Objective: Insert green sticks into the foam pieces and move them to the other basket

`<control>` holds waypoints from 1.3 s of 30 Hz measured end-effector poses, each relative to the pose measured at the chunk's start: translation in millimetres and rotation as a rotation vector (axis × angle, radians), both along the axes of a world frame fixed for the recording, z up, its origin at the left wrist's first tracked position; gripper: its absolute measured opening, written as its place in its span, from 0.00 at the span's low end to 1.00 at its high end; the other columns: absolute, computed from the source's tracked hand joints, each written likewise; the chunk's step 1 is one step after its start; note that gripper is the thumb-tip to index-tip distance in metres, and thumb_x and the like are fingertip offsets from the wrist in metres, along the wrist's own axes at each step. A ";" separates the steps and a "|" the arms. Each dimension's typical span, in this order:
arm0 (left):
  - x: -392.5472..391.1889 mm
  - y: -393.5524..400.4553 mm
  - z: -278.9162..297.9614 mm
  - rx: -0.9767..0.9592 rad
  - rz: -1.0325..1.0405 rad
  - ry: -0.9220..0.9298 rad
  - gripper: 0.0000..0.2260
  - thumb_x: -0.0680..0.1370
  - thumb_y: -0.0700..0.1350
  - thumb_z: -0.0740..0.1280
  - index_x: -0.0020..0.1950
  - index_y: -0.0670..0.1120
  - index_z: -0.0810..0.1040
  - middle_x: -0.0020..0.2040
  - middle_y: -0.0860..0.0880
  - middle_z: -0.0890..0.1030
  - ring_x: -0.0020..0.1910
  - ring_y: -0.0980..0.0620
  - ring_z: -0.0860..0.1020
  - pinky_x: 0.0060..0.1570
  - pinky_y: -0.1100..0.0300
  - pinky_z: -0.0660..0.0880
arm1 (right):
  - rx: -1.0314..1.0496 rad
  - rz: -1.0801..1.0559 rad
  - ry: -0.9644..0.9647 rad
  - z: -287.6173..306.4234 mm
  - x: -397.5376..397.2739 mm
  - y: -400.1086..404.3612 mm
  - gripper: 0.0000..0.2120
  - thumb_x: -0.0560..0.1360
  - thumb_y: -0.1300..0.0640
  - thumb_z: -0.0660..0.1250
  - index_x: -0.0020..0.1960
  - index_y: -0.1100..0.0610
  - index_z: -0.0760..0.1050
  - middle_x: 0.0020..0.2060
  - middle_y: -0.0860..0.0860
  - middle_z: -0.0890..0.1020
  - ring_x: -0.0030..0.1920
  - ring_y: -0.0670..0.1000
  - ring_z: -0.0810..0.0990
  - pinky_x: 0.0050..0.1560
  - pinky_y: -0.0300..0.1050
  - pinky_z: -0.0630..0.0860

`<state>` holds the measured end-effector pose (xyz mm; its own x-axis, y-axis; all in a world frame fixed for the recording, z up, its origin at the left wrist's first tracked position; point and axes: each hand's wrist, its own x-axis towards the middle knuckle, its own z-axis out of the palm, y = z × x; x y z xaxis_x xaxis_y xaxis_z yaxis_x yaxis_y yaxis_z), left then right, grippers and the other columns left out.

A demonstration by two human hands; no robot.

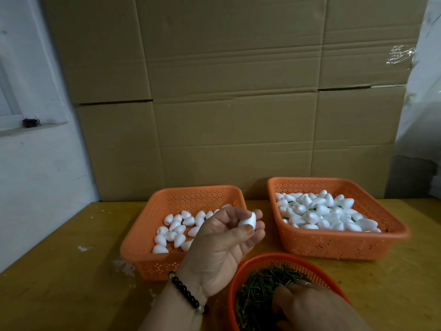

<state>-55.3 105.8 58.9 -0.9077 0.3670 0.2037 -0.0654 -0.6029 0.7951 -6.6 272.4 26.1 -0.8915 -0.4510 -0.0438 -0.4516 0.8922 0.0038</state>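
Right hand fingertips buried among green sticks

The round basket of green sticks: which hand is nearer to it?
Right. The right hand reaches into the round basket among the sticks; the left hand holds a foam piece above, beyond its far rim.

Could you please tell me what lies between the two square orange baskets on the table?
Head view: bare yellow table lies between left basket and right basket; nearer, the left hand overlaps it.
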 end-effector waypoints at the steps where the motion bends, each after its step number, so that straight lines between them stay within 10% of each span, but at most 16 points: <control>1: -0.4 0.6 -1.3 0.003 0.013 -0.016 0.09 0.66 0.30 0.70 0.40 0.43 0.83 0.50 0.40 0.83 0.47 0.47 0.83 0.45 0.59 0.79 | -0.006 0.001 0.000 0.6 0.1 -0.3 0.16 0.80 0.50 0.57 0.66 0.53 0.68 0.64 0.52 0.74 0.66 0.50 0.69 0.65 0.43 0.65; 17: 5.7 9.9 -3.3 0.009 -0.084 -0.138 0.18 0.73 0.39 0.66 0.63 0.41 0.74 0.59 0.39 0.81 0.38 0.54 0.73 0.38 0.63 0.70 | -0.095 -0.008 0.041 6.0 3.1 3.0 0.13 0.79 0.49 0.58 0.63 0.50 0.69 0.61 0.48 0.75 0.64 0.46 0.70 0.61 0.39 0.66; 35: 11.3 14.4 4.4 0.161 -0.111 -0.279 0.20 0.69 0.29 0.64 0.61 0.36 0.75 0.48 0.35 0.81 0.50 0.36 0.82 0.43 0.51 0.81 | -0.051 0.037 0.117 -2.5 -1.6 4.9 0.15 0.82 0.51 0.55 0.67 0.45 0.71 0.61 0.49 0.75 0.64 0.47 0.72 0.63 0.41 0.67; 39: 12.5 15.4 5.7 0.138 -0.131 -0.263 0.14 0.69 0.29 0.62 0.53 0.33 0.81 0.49 0.35 0.82 0.52 0.36 0.81 0.43 0.52 0.82 | -0.165 0.081 0.265 4.5 7.0 8.0 0.14 0.53 0.41 0.81 0.34 0.40 0.81 0.33 0.42 0.78 0.32 0.41 0.79 0.29 0.29 0.73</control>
